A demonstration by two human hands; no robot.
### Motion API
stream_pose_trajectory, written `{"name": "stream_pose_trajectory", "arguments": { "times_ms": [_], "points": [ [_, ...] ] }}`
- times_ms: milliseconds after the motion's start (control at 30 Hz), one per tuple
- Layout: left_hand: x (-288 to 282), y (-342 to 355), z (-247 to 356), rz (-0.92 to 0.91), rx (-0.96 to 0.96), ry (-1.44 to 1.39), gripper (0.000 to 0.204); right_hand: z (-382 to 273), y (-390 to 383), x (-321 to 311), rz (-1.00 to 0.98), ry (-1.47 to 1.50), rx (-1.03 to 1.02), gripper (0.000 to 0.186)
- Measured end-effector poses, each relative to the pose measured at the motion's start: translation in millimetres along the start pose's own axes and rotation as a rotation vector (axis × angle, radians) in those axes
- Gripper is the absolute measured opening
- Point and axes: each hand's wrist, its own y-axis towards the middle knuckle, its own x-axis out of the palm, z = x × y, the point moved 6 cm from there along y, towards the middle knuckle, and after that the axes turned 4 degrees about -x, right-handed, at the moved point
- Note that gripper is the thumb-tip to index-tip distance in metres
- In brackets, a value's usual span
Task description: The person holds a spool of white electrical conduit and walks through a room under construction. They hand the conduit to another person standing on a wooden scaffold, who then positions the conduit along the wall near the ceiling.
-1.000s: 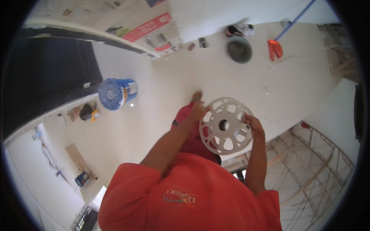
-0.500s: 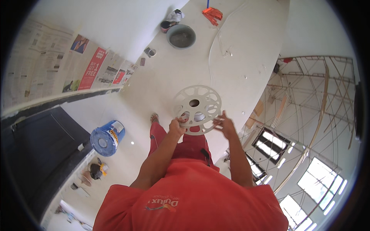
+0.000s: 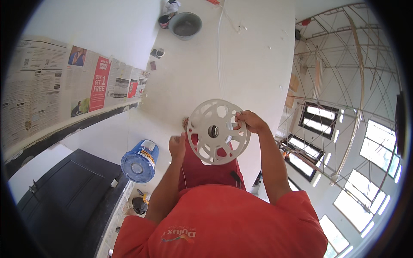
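My right hand (image 3: 249, 122) grips the right rim of a pale grey plastic reel (image 3: 198, 133) with cut-out openings and a round centre hole, held over my red trousers (image 3: 206, 174). My left hand (image 3: 176, 146) is just left of the reel, apart from its rim, with fingers curled; what they hold is too small to make out. A thin white line (image 3: 183, 174) hangs just below that hand. Part of my foot (image 3: 185, 123) shows behind the reel.
A blue lidded bucket (image 3: 137, 165) stands left. Newspaper (image 3: 47, 86) covers the wall above a black door (image 3: 60, 193). A grey basin (image 3: 185, 28), small containers and a pale hose (image 3: 218, 51) lie on the floor ahead. Metal scaffolding (image 3: 352, 64) rises beyond the floor's right edge.
My left hand has let go of the reel and moved left. My right hand has moved up along the rim, tilting the reel's face toward me. The view has turned since a second ago.
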Motion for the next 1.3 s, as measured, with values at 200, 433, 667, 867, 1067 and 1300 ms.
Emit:
{"name": "stream_pose_trajectory", "arguments": {
  "times_ms": [200, 433, 667, 867, 1067, 1300],
  "points": [
    [50.4, -18.0, -25.5, -0.723, -0.404, -0.636, 0.031, 1.2, -12.4, 20.3, -0.043, -0.28, 0.045, 0.04],
    [29.2, -110.3, -82.1, -0.628, -0.628, -1.37, 0.019, 62.3, -56.1, 15.6, 0.095, -0.046, -0.176, 0.055],
    [-23.2, -150.7, -130.2, -0.295, -0.553, -1.54, 0.018, 193.4, -101.3, 60.1, 0.345, 0.268, -0.221, 0.059],
    [-35.6, -198.5, -179.0, -0.195, -0.523, -1.661, 0.022, 286.8, -134.4, 210.8, 0.186, 0.523, -0.198, 0.047],
    [-102.5, -276.0, -257.6, -0.757, -0.548, -1.116, 0.035, 290.6, -107.5, 255.2, 0.13, 0.17, -0.228, 0.029],
    [-199.5, -169.2, -345.1, -0.165, -0.169, -0.169, 0.046, 293.2, -124.8, 260.7, -0.193, 0.052, -0.078, 0.028]
  ]
}}
